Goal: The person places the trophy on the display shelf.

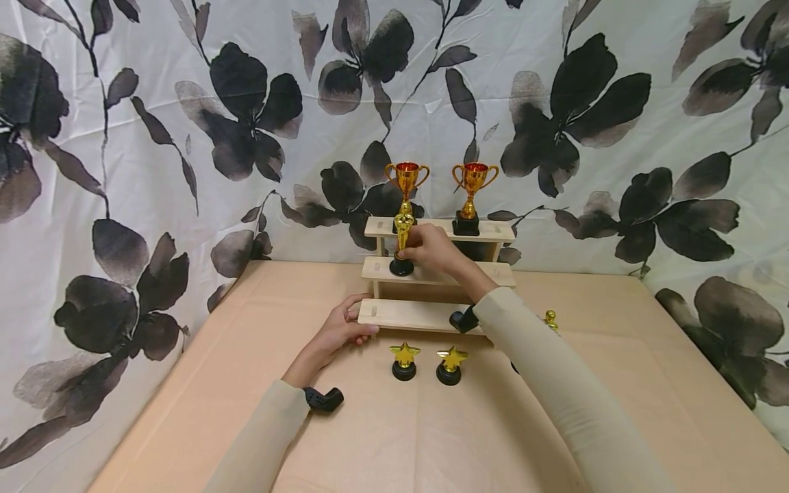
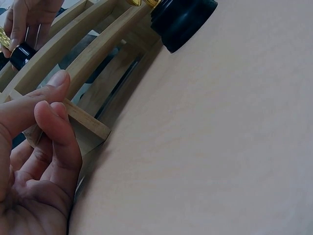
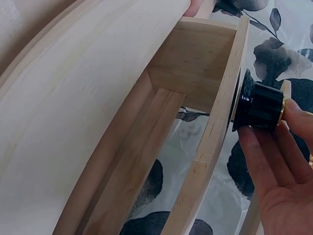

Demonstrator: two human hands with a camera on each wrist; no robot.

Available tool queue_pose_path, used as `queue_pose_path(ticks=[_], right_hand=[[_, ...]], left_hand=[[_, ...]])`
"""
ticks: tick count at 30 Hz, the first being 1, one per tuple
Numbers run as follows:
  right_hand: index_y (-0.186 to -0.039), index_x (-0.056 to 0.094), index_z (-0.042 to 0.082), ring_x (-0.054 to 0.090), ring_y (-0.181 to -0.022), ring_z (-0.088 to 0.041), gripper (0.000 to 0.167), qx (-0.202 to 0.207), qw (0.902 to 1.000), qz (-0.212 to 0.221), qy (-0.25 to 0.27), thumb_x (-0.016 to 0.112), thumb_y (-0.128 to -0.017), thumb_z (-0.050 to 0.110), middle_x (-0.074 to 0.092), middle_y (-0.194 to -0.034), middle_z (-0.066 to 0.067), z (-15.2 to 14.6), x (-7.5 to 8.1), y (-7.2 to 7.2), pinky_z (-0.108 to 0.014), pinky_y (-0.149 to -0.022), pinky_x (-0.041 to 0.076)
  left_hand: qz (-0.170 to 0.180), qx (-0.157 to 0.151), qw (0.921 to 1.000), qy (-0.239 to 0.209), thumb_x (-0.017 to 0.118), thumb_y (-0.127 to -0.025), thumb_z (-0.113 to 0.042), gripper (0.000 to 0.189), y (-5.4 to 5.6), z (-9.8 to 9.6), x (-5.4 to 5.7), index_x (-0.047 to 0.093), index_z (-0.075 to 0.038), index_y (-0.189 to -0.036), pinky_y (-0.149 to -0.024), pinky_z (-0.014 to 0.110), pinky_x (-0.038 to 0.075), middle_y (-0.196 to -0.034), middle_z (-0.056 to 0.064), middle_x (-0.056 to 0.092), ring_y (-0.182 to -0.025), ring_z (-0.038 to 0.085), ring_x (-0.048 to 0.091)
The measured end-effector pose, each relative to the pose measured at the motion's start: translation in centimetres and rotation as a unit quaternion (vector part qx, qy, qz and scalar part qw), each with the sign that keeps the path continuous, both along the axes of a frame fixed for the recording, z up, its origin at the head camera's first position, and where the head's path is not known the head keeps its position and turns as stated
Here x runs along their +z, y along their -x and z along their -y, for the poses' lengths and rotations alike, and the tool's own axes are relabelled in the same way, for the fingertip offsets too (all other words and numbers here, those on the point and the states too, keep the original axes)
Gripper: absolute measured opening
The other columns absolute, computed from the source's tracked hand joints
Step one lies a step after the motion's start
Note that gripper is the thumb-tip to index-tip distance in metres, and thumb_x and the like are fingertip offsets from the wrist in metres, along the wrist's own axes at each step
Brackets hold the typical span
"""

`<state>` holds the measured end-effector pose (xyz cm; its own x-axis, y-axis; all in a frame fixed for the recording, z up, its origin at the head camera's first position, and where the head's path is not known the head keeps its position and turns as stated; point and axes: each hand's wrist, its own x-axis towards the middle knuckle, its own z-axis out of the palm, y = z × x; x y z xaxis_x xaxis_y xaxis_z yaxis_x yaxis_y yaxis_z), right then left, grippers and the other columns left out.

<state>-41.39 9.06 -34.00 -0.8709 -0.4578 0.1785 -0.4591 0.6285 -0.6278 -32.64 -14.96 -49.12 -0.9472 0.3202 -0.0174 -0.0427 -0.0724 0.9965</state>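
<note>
A three-step wooden display stand (image 1: 409, 313) rises in tiers against the cloth. My right hand (image 1: 434, 250) pinches a gold figurine trophy (image 1: 403, 229) low on its body, and the round black base (image 3: 259, 103) is right at the middle step's surface. The trophy is upright, toward that step's left end. My left hand (image 1: 339, 332) grips the left end of the bottom step, thumb at the front, as the left wrist view shows from close by. Two gold cup trophies with red insides, a left cup (image 1: 407, 178) and a right cup (image 1: 473, 179), stand on the top step.
Two gold star trophies, a left one (image 1: 404, 356) and a right one (image 1: 452, 359), stand on the table (image 1: 394, 438) in front of the stand. Another gold trophy (image 1: 550, 318) is partly hidden behind my right sleeve. A floral cloth (image 1: 246, 123) hangs behind the table.
</note>
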Motion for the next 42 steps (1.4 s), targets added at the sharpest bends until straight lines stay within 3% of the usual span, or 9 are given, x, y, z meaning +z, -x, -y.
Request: queue_pose_path(ticks=[19, 29, 42], right_hand=[[-0.107, 0.074, 0.003, 0.070, -0.096, -0.026, 0.019, 0.002, 1.0000, -0.006, 0.001, 0.076, -0.094, 0.016, 0.077, -0.105, -0.014, 0.09, -0.32, -0.24, -0.041, -0.089, 0.054], [-0.104, 0.074, 0.004, 0.067, -0.090, -0.024, 0.019, -0.005, 1.0000, -0.008, -0.003, 0.077, -0.093, 0.019, 0.076, -0.102, -0.013, -0.08, -0.45, -0.13, -0.037, -0.082, 0.053], [-0.107, 0.074, 0.004, 0.069, -0.096, -0.025, 0.019, 0.001, 1.0000, -0.002, 0.002, 0.076, -0.094, 0.018, 0.077, -0.105, -0.013, 0.09, -0.25, -0.30, -0.041, -0.090, 0.054]], left_hand=[[0.003, -0.003, 1.0000, -0.004, 0.077, -0.087, 0.004, 0.082, 0.03, 0.23, -0.26, 0.037, -0.013, -0.156, -0.056, 0.021, 0.048, -0.095, 0.006, 0.072, -0.063, 0.011, 0.057], [0.004, -0.005, 1.0000, -0.003, 0.078, -0.087, 0.002, 0.083, -0.03, 0.29, -0.22, 0.036, -0.013, -0.157, -0.056, 0.021, 0.049, -0.097, 0.006, 0.072, -0.064, 0.011, 0.059], [0.004, -0.009, 0.9999, -0.004, 0.078, -0.087, 0.003, 0.083, 0.06, 0.39, -0.29, 0.036, -0.013, -0.157, -0.057, 0.021, 0.049, -0.096, 0.005, 0.074, -0.064, 0.011, 0.059]])
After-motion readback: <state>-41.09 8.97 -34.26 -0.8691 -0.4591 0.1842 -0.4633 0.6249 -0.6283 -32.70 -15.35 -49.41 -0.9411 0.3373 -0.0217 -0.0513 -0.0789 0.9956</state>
